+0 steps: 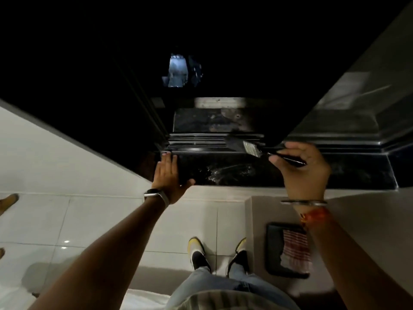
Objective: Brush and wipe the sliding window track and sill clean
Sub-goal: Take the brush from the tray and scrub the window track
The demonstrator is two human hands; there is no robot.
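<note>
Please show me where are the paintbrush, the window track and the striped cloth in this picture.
paintbrush [249, 148]: head view, on its metal band, just behind the bristles.
window track [196, 140]: head view, on the ridged rails left of the bristles.
striped cloth [296, 249]: head view, on its red-and-white middle.

Glossy dark stone sill [223, 173] – ribbed metal track [196, 143], shiny metal brush ferrule [250, 148], glossy floor tiles [89, 220].

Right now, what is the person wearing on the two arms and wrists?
Both forearms are bare, with no sleeves in view. The left wrist carries a watch or fitness band with a dark strap and a silvery case. The right wrist has a thin metal bangle and, just below it, an orange-red thread band. Neither the left hand nor the right hand wears a glove.
</note>
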